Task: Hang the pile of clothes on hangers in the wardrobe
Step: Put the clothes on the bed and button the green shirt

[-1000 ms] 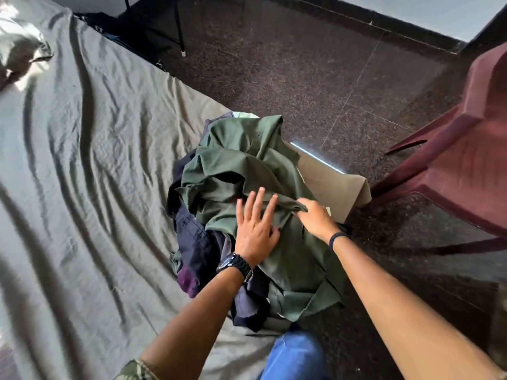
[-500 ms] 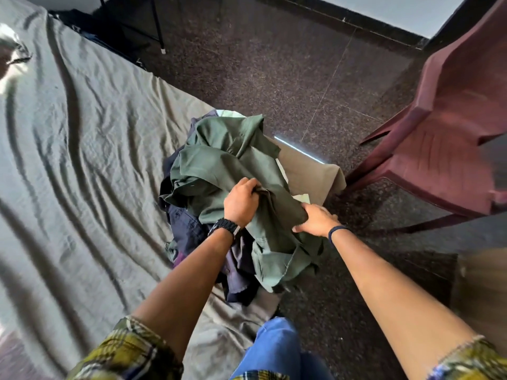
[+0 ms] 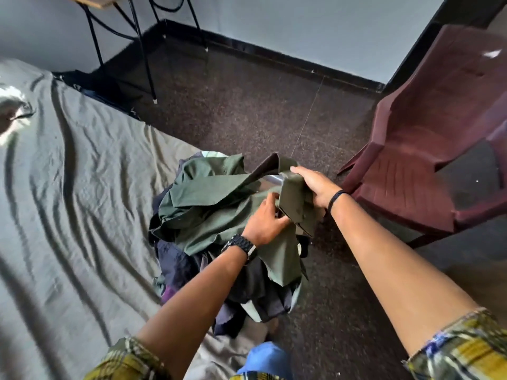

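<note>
A pile of clothes point(image 3: 192, 272) lies at the right edge of the bed, with dark navy and purple pieces underneath. On top is a dark green shirt point(image 3: 208, 198), partly lifted off the pile. My right hand point(image 3: 312, 185) grips the shirt's raised end near its collar, above the bed edge. My left hand point(image 3: 263, 220), with a black watch at the wrist, pinches the same fabric just below and to the left. No hanger or wardrobe is in view.
The bed's grey wrinkled sheet point(image 3: 68, 215) fills the left. A maroon plastic chair point(image 3: 428, 149) stands close on the right over dark speckled floor point(image 3: 247, 111). Black metal table legs point(image 3: 148, 50) stand at the back left by the wall. My blue-jeaned knee point(image 3: 263, 357) is below.
Both hands went from resting on the green shirt to gripping it, then lifted its end up and to the right off the pile. The camera tilted up, showing more wall and chair.
</note>
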The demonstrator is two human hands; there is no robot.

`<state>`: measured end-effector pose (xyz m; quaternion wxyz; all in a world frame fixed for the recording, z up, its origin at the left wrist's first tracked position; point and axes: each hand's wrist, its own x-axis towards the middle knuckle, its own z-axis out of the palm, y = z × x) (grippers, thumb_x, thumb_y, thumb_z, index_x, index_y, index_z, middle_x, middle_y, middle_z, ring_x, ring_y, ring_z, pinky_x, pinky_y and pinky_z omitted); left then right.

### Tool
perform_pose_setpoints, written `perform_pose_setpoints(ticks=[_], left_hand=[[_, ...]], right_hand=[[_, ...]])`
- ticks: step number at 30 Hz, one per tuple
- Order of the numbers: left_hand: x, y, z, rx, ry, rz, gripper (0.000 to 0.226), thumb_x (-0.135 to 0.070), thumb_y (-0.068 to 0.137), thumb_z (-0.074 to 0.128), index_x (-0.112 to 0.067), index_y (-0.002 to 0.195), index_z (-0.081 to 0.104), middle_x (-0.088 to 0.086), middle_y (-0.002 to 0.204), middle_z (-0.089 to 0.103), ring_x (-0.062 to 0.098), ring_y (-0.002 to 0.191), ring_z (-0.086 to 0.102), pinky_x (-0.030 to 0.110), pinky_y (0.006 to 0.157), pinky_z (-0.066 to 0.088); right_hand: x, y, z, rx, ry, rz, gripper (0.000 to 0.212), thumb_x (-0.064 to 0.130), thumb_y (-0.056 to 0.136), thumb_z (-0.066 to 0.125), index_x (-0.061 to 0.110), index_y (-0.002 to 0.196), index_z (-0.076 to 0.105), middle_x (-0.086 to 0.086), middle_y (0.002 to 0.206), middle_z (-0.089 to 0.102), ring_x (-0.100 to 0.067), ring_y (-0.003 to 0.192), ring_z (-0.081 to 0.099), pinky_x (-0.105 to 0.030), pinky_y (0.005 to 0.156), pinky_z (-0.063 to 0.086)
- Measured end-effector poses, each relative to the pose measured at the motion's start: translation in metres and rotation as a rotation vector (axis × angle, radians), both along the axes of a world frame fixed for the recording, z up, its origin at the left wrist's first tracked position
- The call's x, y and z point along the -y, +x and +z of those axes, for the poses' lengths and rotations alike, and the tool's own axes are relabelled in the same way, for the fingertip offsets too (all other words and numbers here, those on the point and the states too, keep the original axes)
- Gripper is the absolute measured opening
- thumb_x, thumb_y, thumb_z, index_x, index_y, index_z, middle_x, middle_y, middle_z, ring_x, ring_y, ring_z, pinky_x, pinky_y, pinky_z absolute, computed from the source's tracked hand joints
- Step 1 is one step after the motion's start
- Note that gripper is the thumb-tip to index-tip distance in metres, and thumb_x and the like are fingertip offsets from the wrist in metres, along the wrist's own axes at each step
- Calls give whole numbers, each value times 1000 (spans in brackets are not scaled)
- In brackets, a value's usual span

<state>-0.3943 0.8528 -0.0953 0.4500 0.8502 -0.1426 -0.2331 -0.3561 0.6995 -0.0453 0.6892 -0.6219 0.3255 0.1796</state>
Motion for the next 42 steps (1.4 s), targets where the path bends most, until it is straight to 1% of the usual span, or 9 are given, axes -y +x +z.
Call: perform_pose_setpoints(ticks=[3, 9, 18, 22, 24, 30, 34, 37, 42], left_hand=[[1, -11, 8, -179, -132, 70, 80, -32, 78, 73, -16, 142, 27, 7, 126, 54, 19, 117, 54, 26, 97, 42], [-15, -31, 29, -322, -69, 241, 38, 3, 97, 43, 6, 135, 42, 19, 141, 45, 17, 113, 48, 16, 81, 38], [-30, -51, 57, -314, -247, 314, 25, -29, 106, 19, -21, 99, 41, -1, 86, 43, 19, 91, 45, 28, 79, 42], [-48, -43, 59, -101, -345, 486, 41, 0, 103, 15, -20, 75, 39, -7, 62, 56, -12, 55, 52, 5, 62, 39], [-65, -46, 54, -312, -446, 460, 40, 6, 101, 20, -18, 78, 43, -4, 67, 56, -3, 60, 56, 2, 61, 40], [-100, -79, -3, -834, -235, 252, 25, -16, 101, 41, -8, 86, 60, -2, 66, 72, 6, 63, 67, 23, 69, 57], [-119, -79, -69, -974, -54, 196, 35, -14, 98, 45, 1, 128, 50, 9, 91, 67, 19, 71, 65, 45, 82, 53], [-123, -63, -57, -704, 178, 390, 35, -9, 94, 46, 6, 125, 54, 4, 79, 58, 30, 82, 64, 35, 72, 51], [-132, -20, -56, -315, 283, 738, 35, -10, 90, 48, 1, 122, 48, 20, 126, 52, 35, 117, 50, 37, 95, 39]], right_hand=[[-2, -8, 5, 1, -28, 37, 23, 32, 94, 58, 10, 96, 65, -3, 66, 71, -17, 66, 67, -27, 60, 53], [-28, -32, 13, 175, 99, 116, 24, 31, 99, 51, 9, 103, 60, -8, 93, 71, -13, 78, 68, -27, 70, 54], [-44, -75, 24, 198, 236, 49, 32, 31, 103, 35, 17, 128, 49, -3, 97, 59, -13, 85, 57, -22, 70, 45], [-47, -78, -3, 168, -130, 108, 24, 19, 99, 43, 21, 120, 55, -3, 103, 54, -20, 102, 52, -27, 72, 41], [-53, -85, -24, 57, -187, 274, 14, 24, 98, 46, 27, 109, 55, 0, 104, 53, -18, 100, 49, -30, 74, 40], [-82, -94, -58, 1, -211, 267, 66, 62, 83, 59, 3, 112, 57, -11, 116, 63, -30, 105, 59, -29, 78, 41], [-101, -78, -79, -67, -322, 418, 86, 22, 77, 74, 25, 147, 24, -6, 138, 46, -27, 119, 53, -44, 91, 52], [-109, -66, -87, -100, -475, 560, 93, 0, 76, 66, 28, 150, 16, -10, 132, 49, -26, 108, 58, -32, 60, 56], [-107, -53, -106, -123, -613, 712, 89, 5, 79, 52, 27, 153, 9, -12, 133, 50, -27, 97, 56, -24, 47, 38]])
